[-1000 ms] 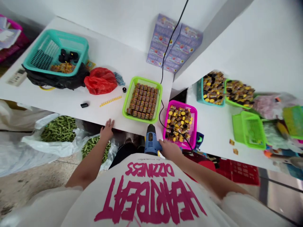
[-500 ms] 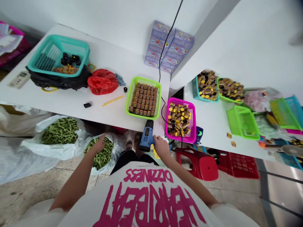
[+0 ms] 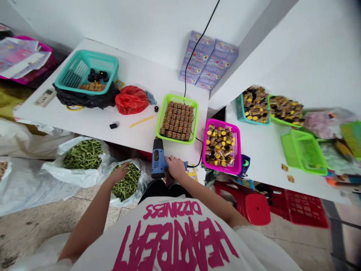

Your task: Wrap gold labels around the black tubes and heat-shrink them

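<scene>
My right hand (image 3: 176,167) is wrapped round the handle of a blue heat gun (image 3: 158,160), whose dark nozzle points away from me at the table's front edge. Just beyond the nozzle, a lime-green basket (image 3: 196,124) holds rows of small wrapped jars (image 3: 177,121) standing packed together. My left hand (image 3: 120,173) hovers over a white bag of green pods (image 3: 131,184), its fingers stretched out with nothing in them. To the right of the heat gun, a pink basket (image 3: 238,150) holds loose jars (image 3: 220,146) with yellow and black caps.
A power cord (image 3: 200,150) runs between the baskets. On the left of the table (image 3: 96,120) are a teal basket (image 3: 114,69), a red plastic bag (image 3: 131,101) and a yellow strip (image 3: 141,121). Purple boxes (image 3: 208,60) stand against the wall. A red stool (image 3: 255,207) is below right.
My right hand has carried the heat gun left, and its nozzle now points straighter ahead. My left hand's fingers have spread from a pointing shape. The view has shifted slightly.
</scene>
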A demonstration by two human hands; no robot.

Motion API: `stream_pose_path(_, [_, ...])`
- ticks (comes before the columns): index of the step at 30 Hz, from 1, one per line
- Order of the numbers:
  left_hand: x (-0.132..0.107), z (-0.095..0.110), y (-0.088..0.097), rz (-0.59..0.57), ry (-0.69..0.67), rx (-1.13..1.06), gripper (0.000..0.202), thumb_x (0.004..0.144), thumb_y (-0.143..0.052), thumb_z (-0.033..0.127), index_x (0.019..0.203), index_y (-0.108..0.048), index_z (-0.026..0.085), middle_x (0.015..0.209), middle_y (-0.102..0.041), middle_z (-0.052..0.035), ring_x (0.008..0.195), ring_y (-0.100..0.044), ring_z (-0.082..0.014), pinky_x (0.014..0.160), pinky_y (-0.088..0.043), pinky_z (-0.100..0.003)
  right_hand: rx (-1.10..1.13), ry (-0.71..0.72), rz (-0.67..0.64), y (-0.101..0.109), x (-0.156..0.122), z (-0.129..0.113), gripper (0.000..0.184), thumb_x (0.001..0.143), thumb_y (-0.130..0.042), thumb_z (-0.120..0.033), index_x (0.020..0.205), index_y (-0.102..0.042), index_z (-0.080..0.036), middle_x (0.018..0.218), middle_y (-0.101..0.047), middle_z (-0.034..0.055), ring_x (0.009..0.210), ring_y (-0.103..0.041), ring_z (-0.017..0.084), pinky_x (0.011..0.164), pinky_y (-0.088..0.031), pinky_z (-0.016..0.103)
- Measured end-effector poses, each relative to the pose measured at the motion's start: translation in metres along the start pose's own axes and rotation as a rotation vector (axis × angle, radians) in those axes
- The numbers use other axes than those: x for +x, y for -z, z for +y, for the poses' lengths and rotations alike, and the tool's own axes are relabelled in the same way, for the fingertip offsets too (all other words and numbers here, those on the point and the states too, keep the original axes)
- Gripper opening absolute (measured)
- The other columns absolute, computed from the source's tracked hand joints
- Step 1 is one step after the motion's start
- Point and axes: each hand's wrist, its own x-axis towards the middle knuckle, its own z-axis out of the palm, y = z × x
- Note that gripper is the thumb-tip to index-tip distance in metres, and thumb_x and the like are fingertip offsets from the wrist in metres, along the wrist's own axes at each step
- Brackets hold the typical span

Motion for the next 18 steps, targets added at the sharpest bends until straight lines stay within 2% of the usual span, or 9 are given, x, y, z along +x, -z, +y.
stream_pose_path(4, [0.001, 0.019, 0.017, 0.011, -0.020, -0.004, 0.049, 0.094, -0.039, 0.024, 0.140, -0.051, 0.018, 0.125, -0.070, -0.0077, 0.112, -0.066, -0.0209, 0.098, -0.052, -0.032, 0.091, -0.062, -0.018, 0.010, -0.017, 0.016, 0.051, 0.088, -0.056, -0.023, 0.138, -0.051, -0.021, 0.122, -0.065, 0.0151, 0.105, -0.066, 0.028, 0.085, -0.051, 0.037])
stream_pose_path(8, [0.010, 0.056, 0.046, 0.145, -0.082, 0.030, 0.056, 0.089, -0.033, 0.016, 0.143, -0.048, 0.014, 0.134, -0.064, -0.0093, 0.124, -0.059, -0.0212, 0.110, -0.043, -0.034, 0.230, -0.149, -0.021, 0.040, -0.059, 0.063, 0.041, 0.076, -0.068, -0.033, 0.117, -0.068, -0.025, 0.103, -0.074, 0.0100, 0.090, -0.071, 0.029, 0.075, -0.053, 0.035])
stream_pose_path(11, [0.028, 0.109, 0.064, 0.244, -0.197, 0.073, 0.059, 0.087, -0.031, 0.008, 0.144, -0.047, 0.008, 0.143, -0.054, -0.0117, 0.133, -0.050, -0.0219, 0.118, -0.034, -0.034, 0.363, -0.155, 0.042, 0.070, -0.084, 0.107, 0.030, 0.074, -0.069, -0.028, 0.104, -0.073, -0.024, 0.091, -0.077, 0.0078, 0.088, -0.072, 0.028, 0.076, -0.054, 0.035])
stream_pose_path(13, [0.044, 0.154, 0.065, 0.266, -0.299, 0.110, 0.061, 0.087, -0.031, 0.005, 0.146, -0.044, 0.010, 0.148, -0.049, -0.0106, 0.136, -0.046, -0.0214, 0.119, -0.031, -0.035, 0.436, -0.172, 0.131, 0.088, -0.088, 0.133, 0.029, 0.073, -0.069, -0.025, 0.101, -0.074, -0.022, 0.094, -0.077, 0.0089, 0.096, -0.070, 0.031, 0.083, -0.054, 0.039])
stream_pose_path(16, [0.071, 0.220, 0.046, 0.225, -0.435, 0.190, 0.054, 0.090, -0.036, 0.007, 0.141, -0.051, 0.019, 0.147, -0.050, -0.0082, 0.136, -0.043, -0.0226, 0.116, -0.034, -0.041, 0.484, -0.244, 0.306, 0.105, -0.075, 0.161, 0.039, 0.074, -0.068, -0.029, 0.112, -0.069, -0.021, 0.109, -0.073, 0.0106, 0.114, -0.063, 0.034, 0.095, -0.050, 0.046])
stream_pose_path(18, [0.086, 0.252, 0.026, 0.196, -0.486, 0.254, 0.044, 0.095, -0.043, 0.017, 0.136, -0.056, 0.023, 0.145, -0.052, -0.0087, 0.135, -0.044, -0.0268, 0.114, -0.032, -0.051, 0.580, -0.300, 0.352, 0.112, -0.062, 0.172, 0.036, 0.075, -0.067, -0.035, 0.108, -0.069, -0.020, 0.101, -0.074, 0.0100, 0.107, -0.065, 0.033, 0.090, -0.053, 0.044])
